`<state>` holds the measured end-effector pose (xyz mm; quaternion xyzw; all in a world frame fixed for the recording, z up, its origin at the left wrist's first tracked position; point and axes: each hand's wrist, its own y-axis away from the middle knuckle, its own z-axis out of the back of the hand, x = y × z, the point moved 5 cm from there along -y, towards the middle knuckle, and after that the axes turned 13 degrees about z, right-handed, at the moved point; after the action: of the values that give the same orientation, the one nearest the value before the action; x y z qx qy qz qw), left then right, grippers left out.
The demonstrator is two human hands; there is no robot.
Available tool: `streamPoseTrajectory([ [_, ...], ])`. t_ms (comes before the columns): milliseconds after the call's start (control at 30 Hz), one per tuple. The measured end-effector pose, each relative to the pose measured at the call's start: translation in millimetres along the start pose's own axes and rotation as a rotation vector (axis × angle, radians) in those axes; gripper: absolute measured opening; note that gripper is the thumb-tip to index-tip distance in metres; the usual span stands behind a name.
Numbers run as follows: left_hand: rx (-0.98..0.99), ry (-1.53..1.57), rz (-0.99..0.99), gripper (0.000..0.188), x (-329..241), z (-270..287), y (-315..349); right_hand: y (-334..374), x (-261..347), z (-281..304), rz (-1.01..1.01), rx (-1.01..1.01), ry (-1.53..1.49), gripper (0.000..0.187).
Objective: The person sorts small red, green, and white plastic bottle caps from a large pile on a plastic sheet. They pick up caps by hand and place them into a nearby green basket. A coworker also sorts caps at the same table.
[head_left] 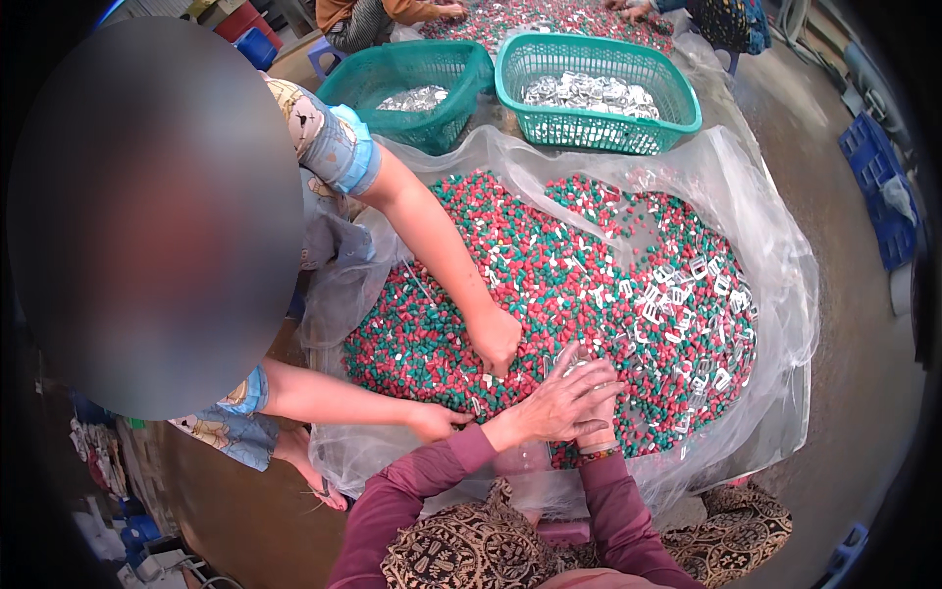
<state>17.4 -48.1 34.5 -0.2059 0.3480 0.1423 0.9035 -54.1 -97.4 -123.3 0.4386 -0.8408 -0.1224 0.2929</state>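
My left hand (559,401) reaches across my right hand (602,407), its fingers stretched and spread apart. White plastic pieces (579,367) show between my hands; whether either hand grips them I cannot tell. My right hand's fingers are mostly hidden behind the left. Both hands are above a wide heap of small red and green pellets (559,265) spread on clear plastic sheeting (800,275). Flat white buckle-like frames (677,294) are scattered on the heap's right side, right of my hands.
Across at the left sits a co-worker, one fist (495,339) and one hand (438,420) at the pellets. Two green baskets (599,135) with white pieces stand behind the heap. Other people work at a farther heap (549,20). A blue crate (873,187) is on the right floor.
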Motion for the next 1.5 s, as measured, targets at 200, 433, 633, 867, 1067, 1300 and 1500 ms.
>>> streamPoseTrajectory([
  [200, -0.419, 0.004, 0.117, 0.036, 11, 83, -19, -84, 44, -151, -0.225, 0.097, -0.315, 0.044],
  [433, -0.627, 0.222, 0.271, 0.024, 20, 135, 25, -158, 146, -361, 0.113, 0.457, -0.068, 0.071],
  [633, -0.633, 0.202, 0.197, 0.031, 12, 106, 33, -104, 157, -192, 0.298, 0.338, 0.561, 0.063],
  [867, 0.12, -0.006, 0.505, 0.032, 49, 44, 24, -17, 127, -62, 0.213, 0.4, 1.238, 0.03],
  [1067, 0.347, -0.472, 0.439, 0.082, 70, -41, 52, 61, 54, -44, 0.421, 0.927, 2.071, 0.095],
  [1300, 0.132, -0.427, 0.334, 0.041, 99, -43, 12, 7, 79, -30, 0.655, 0.791, 2.153, 0.05],
  [1500, 0.009, -0.186, 0.41, 0.016, 104, -36, -70, -45, 124, -19, 0.589, 0.578, 1.88, 0.028],
])
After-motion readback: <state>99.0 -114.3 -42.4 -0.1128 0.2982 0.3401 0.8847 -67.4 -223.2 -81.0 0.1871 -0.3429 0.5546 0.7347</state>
